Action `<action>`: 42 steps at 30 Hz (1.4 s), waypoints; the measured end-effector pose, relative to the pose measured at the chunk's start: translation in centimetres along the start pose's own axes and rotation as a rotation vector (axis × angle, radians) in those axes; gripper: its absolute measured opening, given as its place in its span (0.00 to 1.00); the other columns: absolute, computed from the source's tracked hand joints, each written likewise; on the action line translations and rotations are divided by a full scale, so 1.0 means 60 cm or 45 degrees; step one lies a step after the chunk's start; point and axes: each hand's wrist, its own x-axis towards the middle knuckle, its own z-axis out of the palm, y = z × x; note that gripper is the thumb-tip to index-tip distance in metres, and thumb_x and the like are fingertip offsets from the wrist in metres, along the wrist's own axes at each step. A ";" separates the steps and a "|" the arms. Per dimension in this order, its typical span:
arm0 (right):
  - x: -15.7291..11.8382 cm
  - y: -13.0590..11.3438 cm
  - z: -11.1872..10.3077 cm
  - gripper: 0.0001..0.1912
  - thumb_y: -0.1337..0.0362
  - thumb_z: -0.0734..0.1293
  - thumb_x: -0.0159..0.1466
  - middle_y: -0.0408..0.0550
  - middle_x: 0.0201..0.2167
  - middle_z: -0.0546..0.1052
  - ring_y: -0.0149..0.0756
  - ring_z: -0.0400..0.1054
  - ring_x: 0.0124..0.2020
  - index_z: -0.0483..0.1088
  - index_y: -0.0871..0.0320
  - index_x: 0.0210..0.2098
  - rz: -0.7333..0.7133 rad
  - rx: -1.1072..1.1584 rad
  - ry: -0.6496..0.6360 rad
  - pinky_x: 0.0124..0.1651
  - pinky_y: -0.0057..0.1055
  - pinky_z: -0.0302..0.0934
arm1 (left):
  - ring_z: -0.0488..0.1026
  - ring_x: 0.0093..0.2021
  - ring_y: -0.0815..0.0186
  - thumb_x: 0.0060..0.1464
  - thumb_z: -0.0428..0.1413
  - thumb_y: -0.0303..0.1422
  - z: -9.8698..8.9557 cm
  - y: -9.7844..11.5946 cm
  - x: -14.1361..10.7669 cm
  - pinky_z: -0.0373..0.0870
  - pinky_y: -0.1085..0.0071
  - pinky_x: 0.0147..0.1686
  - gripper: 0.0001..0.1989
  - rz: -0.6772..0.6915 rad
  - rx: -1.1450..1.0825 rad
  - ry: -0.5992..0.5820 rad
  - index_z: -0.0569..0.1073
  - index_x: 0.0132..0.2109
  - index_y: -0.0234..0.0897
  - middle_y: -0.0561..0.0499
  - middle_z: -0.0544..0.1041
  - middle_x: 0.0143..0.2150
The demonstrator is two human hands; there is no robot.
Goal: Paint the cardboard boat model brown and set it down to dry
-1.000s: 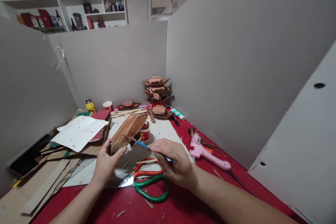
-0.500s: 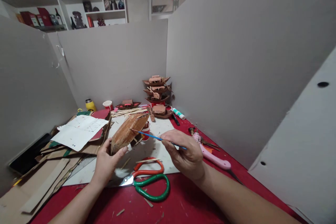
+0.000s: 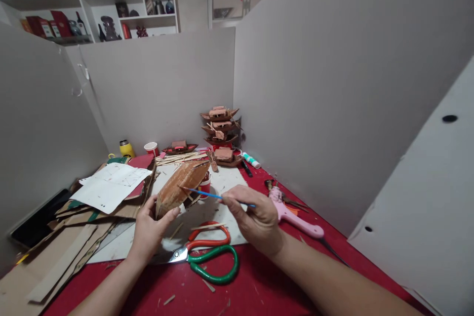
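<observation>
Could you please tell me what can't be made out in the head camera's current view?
All in the head view:
- Upper side of the tilted boat: mostly turned away, behind its hull.
- Some left hand fingers: behind the boat.
- Scissors blade tips: under the left wrist.
- Left part of the paint cup: behind the boat.
- Markings on the white paper: too small to read.

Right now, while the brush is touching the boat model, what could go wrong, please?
The red cup stands close behind the boat model; a swing of the hull might knock it over.

The left hand grips only the near end, so firm strokes of the brush from the right hand could twist the hull.

The scissors lie below both hands and might catch a lowered wrist.
</observation>
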 end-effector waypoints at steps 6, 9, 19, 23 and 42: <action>0.005 -0.003 -0.005 0.07 0.73 0.67 0.65 0.45 0.27 0.79 0.34 0.73 0.28 0.75 0.56 0.36 -0.007 -0.055 0.097 0.33 0.31 0.67 | 0.77 0.33 0.57 0.41 0.65 0.47 -0.001 0.003 0.000 0.72 0.65 0.34 0.27 0.036 -0.018 0.018 0.74 0.45 0.34 0.49 0.79 0.30; 0.006 -0.007 -0.007 0.06 0.73 0.67 0.65 0.45 0.26 0.78 0.33 0.72 0.27 0.75 0.57 0.35 0.039 -0.098 0.130 0.31 0.30 0.66 | 0.77 0.34 0.56 0.41 0.65 0.48 -0.002 0.001 0.000 0.72 0.65 0.34 0.27 0.044 -0.016 0.018 0.74 0.45 0.35 0.48 0.80 0.32; 0.009 -0.008 -0.017 0.08 0.76 0.67 0.64 0.44 0.27 0.77 0.31 0.71 0.27 0.73 0.56 0.35 -0.047 -0.188 0.162 0.32 0.30 0.67 | 0.77 0.33 0.58 0.40 0.65 0.48 -0.001 0.001 0.000 0.72 0.66 0.34 0.27 0.019 -0.019 0.045 0.74 0.45 0.34 0.49 0.79 0.30; 0.009 -0.014 -0.013 0.07 0.74 0.65 0.66 0.46 0.26 0.78 0.33 0.71 0.27 0.73 0.56 0.36 -0.131 -0.130 -0.022 0.31 0.31 0.67 | 0.77 0.32 0.58 0.41 0.65 0.47 -0.002 0.004 0.000 0.72 0.66 0.33 0.25 0.033 -0.003 0.062 0.74 0.43 0.35 0.51 0.78 0.27; 0.010 0.001 -0.020 0.07 0.72 0.67 0.65 0.46 0.29 0.80 0.35 0.75 0.28 0.74 0.54 0.40 -0.094 -0.250 0.196 0.33 0.32 0.70 | 0.77 0.45 0.53 0.44 0.65 0.47 -0.004 -0.022 -0.002 0.71 0.62 0.45 0.28 0.205 0.134 0.084 0.72 0.50 0.36 0.44 0.80 0.45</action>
